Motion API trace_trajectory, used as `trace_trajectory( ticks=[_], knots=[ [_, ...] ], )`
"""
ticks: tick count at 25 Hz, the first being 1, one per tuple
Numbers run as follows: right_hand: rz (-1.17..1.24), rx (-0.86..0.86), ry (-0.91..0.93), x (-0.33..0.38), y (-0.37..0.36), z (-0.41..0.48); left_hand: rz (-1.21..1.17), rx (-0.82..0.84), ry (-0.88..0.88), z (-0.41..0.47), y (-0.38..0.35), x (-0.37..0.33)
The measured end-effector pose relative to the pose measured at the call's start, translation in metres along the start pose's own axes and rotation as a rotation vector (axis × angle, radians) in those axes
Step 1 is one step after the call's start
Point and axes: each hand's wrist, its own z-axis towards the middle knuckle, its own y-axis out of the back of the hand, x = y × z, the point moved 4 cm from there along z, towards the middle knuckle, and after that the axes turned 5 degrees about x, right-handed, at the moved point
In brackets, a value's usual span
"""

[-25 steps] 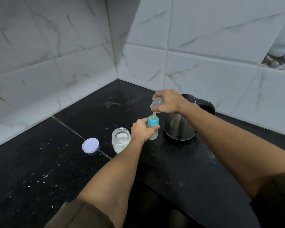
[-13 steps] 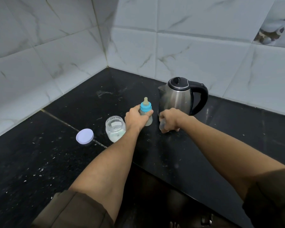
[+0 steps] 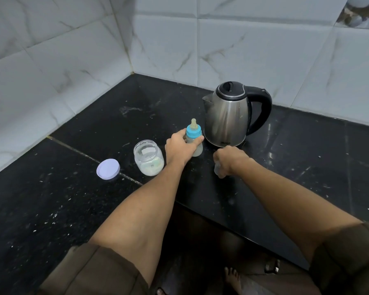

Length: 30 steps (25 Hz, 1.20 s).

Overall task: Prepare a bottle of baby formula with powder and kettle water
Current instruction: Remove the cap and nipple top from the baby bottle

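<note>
Your left hand [image 3: 180,149] grips the baby bottle [image 3: 193,138] upright on the black counter [image 3: 285,167], beside the kettle [image 3: 228,118]. The blue collar and teat are on, long axis vertical. Your right hand [image 3: 229,161] is closed on the clear cap [image 3: 217,170], low right of the bottle and nearer the collar for unscrewing. The open powder jar [image 3: 149,157] sits left.

The left hand [image 3: 180,145] covered most of the baby bottle [image 3: 193,137] body, so its fill could not be read. The right hand [image 3: 230,161] closed over a clear cap [image 3: 217,170], only a sliver showing below the fingers; whether it touched the bench [image 3: 285,167] could not be told. The kettle [image 3: 228,118] label was too small to read. Both sleeves and a bare foot [image 3: 232,279] ran off the bottom edge.
</note>
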Motion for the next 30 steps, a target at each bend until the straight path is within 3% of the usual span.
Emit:
trace_trajectory(
  ticks=[5,12,30],
  knots=[
    [-0.107,0.034,-0.007,0.005,0.009,0.003,0.01,0.005,0.004,0.0,-0.002,0.008],
    [0.385,-0.37,0.053,0.017,0.101,-0.01,0.02,0.04,-0.001,0.001,0.008,0.0],
    [0.218,-0.418,0.189,0.056,0.137,-0.016,-0.021,0.047,-0.025,0.0,0.044,-0.015]
  ],
)
